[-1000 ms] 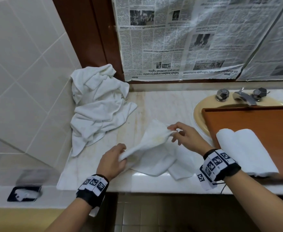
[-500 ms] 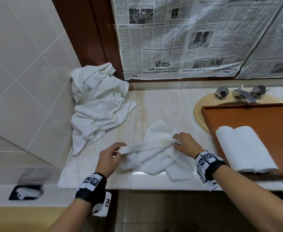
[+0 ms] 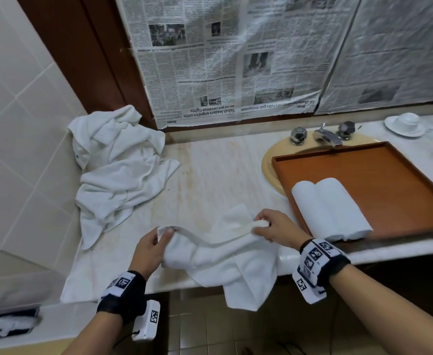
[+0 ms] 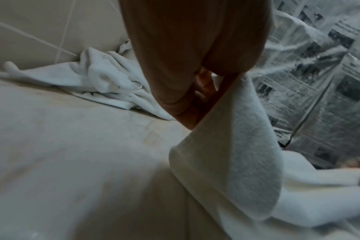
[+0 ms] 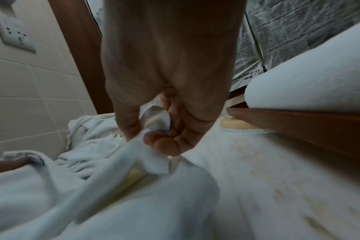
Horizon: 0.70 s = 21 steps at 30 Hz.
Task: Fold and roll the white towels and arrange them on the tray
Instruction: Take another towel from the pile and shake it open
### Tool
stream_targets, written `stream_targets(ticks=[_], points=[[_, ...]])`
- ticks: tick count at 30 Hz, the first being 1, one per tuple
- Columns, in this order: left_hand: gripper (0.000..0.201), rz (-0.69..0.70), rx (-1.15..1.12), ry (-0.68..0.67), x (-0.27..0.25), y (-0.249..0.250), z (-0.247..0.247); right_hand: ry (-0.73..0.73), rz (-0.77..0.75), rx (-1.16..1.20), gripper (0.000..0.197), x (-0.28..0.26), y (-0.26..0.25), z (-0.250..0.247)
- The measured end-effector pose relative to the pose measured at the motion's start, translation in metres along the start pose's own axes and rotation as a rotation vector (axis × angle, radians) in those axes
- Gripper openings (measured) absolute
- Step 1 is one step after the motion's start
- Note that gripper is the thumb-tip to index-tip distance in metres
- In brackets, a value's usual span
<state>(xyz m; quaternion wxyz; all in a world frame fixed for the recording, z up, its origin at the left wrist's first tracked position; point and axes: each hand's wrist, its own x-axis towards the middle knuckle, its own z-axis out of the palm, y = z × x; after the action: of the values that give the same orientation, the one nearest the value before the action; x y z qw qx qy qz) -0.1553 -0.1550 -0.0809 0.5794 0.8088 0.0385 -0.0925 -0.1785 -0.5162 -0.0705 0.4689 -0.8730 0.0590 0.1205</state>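
A white towel (image 3: 230,260) hangs stretched between my hands over the front edge of the marble counter (image 3: 210,175). My left hand (image 3: 156,239) pinches its left corner; the same towel (image 4: 236,146) drapes down from those fingers in the left wrist view. My right hand (image 3: 266,226) grips the right corner, bunched in the curled fingers (image 5: 166,141) with the towel (image 5: 134,186) trailing below. Two rolled white towels (image 3: 330,208) lie side by side at the near left of the brown tray (image 3: 389,180).
A heap of loose white towels (image 3: 118,170) sits at the counter's left against the tiled wall. The tray rests over a sink with a chrome tap (image 3: 325,134). A white cup and saucer (image 3: 406,124) stands at the far right. Newspaper (image 3: 236,60) covers the mirror.
My hands have drawn apart and toward me, stretching the towel's upper edge out; its lower part now hangs over the counter's front edge.
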Motion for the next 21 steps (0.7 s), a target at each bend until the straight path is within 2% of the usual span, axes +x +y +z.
stream_targets(ticks=[2,4,7,10,13,15,17,19,21], points=[[0.019,0.002,0.021,0.007,-0.004,-0.001,0.008,0.05,-0.026,0.036,0.019,0.002,-0.001,0.006],[0.019,0.011,0.051,0.026,-0.009,0.001,0.016,0.11,-0.07,-0.027,0.017,0.006,0.001,0.012],[0.018,0.012,0.086,0.078,-0.017,0.005,0.025,0.109,-0.108,-0.095,0.024,0.011,0.009,0.02],[0.023,0.038,0.183,-0.019,-0.025,0.004,0.032,0.041,-0.147,-0.176,0.033,0.007,0.017,0.027],[0.025,0.009,0.325,-0.172,-0.035,-0.006,0.032,-0.045,-0.076,-0.165,0.028,-0.015,0.022,0.029],[0.028,-0.038,0.427,-0.252,-0.044,-0.013,0.027,-0.178,-0.062,-0.155,0.018,-0.034,0.021,0.025],[0.028,-0.068,0.489,-0.338,-0.052,-0.016,0.018,-0.327,-0.046,-0.13,0.017,-0.052,0.013,0.018],[0.026,-0.052,0.457,-0.381,-0.059,-0.014,0.005,-0.391,-0.016,-0.057,0.018,-0.067,0.0,0.008],[0.025,0.002,0.372,-0.365,-0.064,-0.004,-0.009,-0.384,-0.029,-0.009,0.015,-0.077,-0.014,-0.002]])
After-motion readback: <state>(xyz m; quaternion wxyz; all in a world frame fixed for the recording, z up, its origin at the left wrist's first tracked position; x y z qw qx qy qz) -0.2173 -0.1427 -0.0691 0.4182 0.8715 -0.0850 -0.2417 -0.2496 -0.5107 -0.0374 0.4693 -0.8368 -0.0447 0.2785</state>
